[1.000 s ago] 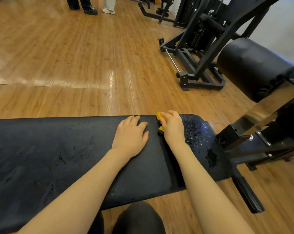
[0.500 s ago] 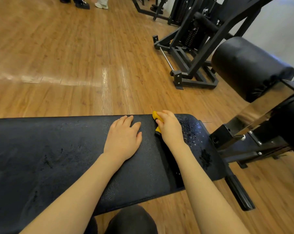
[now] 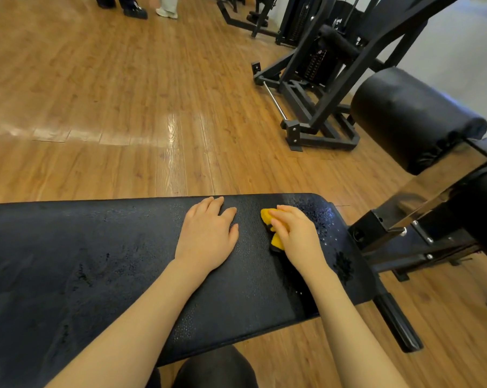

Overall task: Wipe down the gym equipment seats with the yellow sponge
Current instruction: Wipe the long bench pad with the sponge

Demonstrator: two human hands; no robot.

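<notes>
head view, looking down, close over bench [image 3: 96, 261]

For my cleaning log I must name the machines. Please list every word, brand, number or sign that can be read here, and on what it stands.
None can be read.
Weight machine: a pale mark on its dark upper panel, too blurred to read.
Bench pad: no lettering shows.
</notes>
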